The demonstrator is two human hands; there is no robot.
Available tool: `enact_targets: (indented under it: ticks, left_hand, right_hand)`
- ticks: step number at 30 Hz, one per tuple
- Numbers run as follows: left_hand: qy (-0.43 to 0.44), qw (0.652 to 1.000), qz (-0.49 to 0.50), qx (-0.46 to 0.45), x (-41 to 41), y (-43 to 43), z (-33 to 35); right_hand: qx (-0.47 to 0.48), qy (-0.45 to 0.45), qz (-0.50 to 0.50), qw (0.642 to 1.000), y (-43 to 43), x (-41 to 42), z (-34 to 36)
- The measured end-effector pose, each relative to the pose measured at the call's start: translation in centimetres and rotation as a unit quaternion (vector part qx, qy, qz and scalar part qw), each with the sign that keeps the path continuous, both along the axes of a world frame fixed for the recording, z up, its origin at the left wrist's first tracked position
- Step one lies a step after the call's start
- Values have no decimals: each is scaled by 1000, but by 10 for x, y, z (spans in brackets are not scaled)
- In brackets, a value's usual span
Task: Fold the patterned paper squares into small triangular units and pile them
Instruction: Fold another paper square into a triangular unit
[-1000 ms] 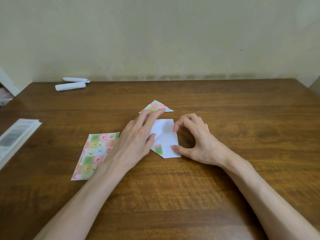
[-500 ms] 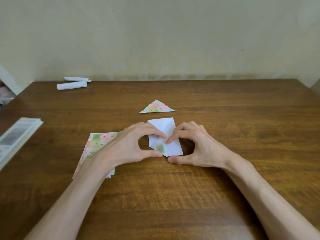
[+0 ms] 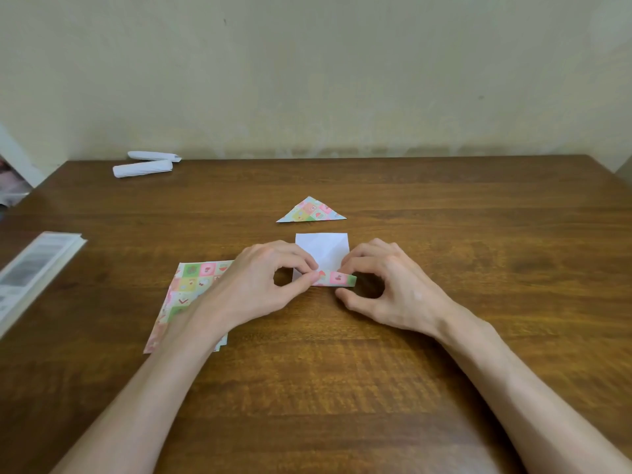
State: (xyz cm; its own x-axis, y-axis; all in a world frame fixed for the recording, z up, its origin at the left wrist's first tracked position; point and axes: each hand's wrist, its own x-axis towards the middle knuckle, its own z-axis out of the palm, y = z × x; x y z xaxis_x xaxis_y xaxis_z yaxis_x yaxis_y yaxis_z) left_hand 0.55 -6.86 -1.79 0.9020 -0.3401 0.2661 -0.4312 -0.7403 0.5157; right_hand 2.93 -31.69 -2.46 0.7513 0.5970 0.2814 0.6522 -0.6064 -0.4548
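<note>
One unit done, second barely started, stack left to fold.
On the desk (image 3: 342,388), middle toward far edge: finished triangle (image 3: 311,211), alone, no pile yet; just nearer, white-side-up sheet (image 3: 323,249), near edge turned up, its patterned strip pinched by left hand (image 3: 260,285) and right hand (image 3: 393,285); unfolded squares (image 3: 191,285) under left wrist.

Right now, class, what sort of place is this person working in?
Probably a home craft desk: a wooden table against a plain wall, a stack of patterned squares, and a folded triangle.
</note>
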Motion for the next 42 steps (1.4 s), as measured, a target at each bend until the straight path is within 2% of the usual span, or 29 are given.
enact_targets:
  ticks: [6,11,19,25,31,42]
  left_hand:
    - [30,999,9,7,-1,1,3]
    - [69,997,33,6,3,3,2]
    - [82,994,73,17,6,5,0]
    - [102,990,86,41,6,2,3]
    - [46,990,117,58,6,-8,-2]
    - [42,987,125,93,7,-11,2]
  right_hand:
    - [62,82,-4,995,0,3,-2]
    - [93,127,-55,986,9,3,2]
    - [125,98,-134,978,24,6,-3]
    - [107,95,-128,981,23,7,-5]
    - [91,93,-113,985,24,9,-3]
    - [76,85,-95,989,25,8,0]
